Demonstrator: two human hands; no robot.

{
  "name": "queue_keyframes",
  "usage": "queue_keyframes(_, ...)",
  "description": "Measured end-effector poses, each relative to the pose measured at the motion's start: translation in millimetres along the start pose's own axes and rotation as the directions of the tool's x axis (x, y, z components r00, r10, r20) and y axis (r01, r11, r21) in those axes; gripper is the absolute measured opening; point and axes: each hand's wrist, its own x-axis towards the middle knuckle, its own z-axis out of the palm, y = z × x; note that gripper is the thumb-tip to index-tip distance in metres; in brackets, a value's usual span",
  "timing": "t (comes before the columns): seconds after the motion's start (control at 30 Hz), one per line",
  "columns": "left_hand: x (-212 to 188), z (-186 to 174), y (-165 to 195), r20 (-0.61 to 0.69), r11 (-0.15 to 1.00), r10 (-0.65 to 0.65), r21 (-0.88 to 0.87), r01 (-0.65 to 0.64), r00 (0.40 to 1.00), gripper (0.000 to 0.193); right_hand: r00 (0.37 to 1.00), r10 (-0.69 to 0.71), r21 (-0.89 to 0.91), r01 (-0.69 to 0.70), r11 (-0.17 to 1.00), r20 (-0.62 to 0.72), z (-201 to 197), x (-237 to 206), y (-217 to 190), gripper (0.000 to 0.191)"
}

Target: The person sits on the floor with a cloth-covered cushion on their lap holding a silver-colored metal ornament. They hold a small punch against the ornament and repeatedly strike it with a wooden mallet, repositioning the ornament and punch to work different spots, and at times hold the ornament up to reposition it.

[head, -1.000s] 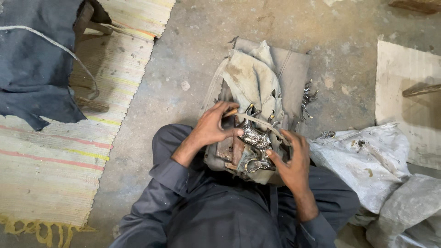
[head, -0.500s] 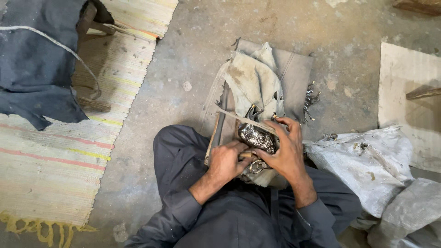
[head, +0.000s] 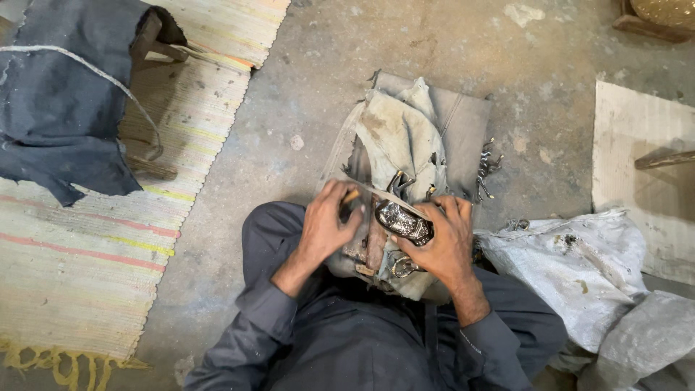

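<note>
A metal piece [head: 404, 221] lies on a cloth [head: 405, 137] between a rug [head: 87, 239] at left and sacks [head: 579, 268] at right.

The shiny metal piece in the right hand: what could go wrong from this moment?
1. The right hand holds the shiny metal piece only with its fingertips, above a dirty cloth; it might slip.
2. The left hand grips a thin tool close to the right fingers; a slip could hurt them.
3. Small loose metal parts lie at the cloth's edge and could roll onto the concrete floor.
</note>
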Motion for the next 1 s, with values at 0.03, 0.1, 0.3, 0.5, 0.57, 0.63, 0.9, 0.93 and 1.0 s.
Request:
queue_keyframes(0.03, 9.8, -0.8, 2.0, 0.010, 1.000, -0.027, -0.004, 0.027, 1.000, 0.038, 1.000, 0.007, -0.004, -0.007, 1.000, -0.007, 0.9, -0.9, -0.7, 0.062)
queue_keyframes(0.1, 32.8, 0.8, 8.6, 0.034, 0.997, -0.080, -0.012, 0.081, 0.996, 0.044, 0.999, 0.036, 0.017, -0.036, 0.999, -0.020, 2.5, -2.9, -1.9, 0.063)
queue_keyframes(0.3, 107.0, 14.4, 39.5, 0.081, 0.976, 0.038, 0.213, -0.054, 0.996, 0.071, 0.996, 0.082, 0.095, -0.077, 0.993, -0.048, 8.8, -8.1, -5.3, 0.063)
queue_keyframes(0.5, 170.3, 31.9, 68.8, 0.347, 0.872, 0.039, 0.446, -0.202, 0.937, 0.085, 0.989, 0.126, 0.134, -0.115, 0.984, -0.081, 14.7, -14.6, -6.0, 0.062)
queue_keyframes(0.57, 185.3, 33.9, 72.2, 0.336, 0.878, 0.086, 0.419, -0.231, 0.938, 0.096, 0.986, 0.139, 0.143, -0.125, 0.982, -0.089, 17.1, -16.5, -7.2, 0.061)
queue_keyframes(0.63, 190.8, 36.0, 74.7, 0.345, 0.880, 0.152, 0.379, -0.286, 0.926, 0.107, 0.982, 0.152, 0.144, -0.135, 0.980, -0.115, 20.7, -18.1, -10.6, 0.060)
queue_keyframes(0.9, 183.5, 51.8, 82.7, 0.447, 0.894, 0.383, 0.038, -0.446, 0.808, 0.101, 0.953, 0.207, 0.089, -0.192, 0.977, -0.222, 32.8, -24.9, -31.5, 0.055)
queue_keyframes(0.93, 182.0, 52.4, 81.5, 0.434, 0.890, 0.395, 0.037, -0.454, 0.810, 0.100, 0.953, 0.211, 0.094, -0.195, 0.976, -0.218, 32.3, -25.4, -32.1, 0.055)
queue_keyframes(1.0, 179.4, 50.7, 78.1, 0.405, 0.879, 0.423, 0.034, -0.475, 0.811, 0.098, 0.955, 0.206, 0.097, -0.189, 0.977, -0.212, 30.5, -25.7, -31.9, 0.055)
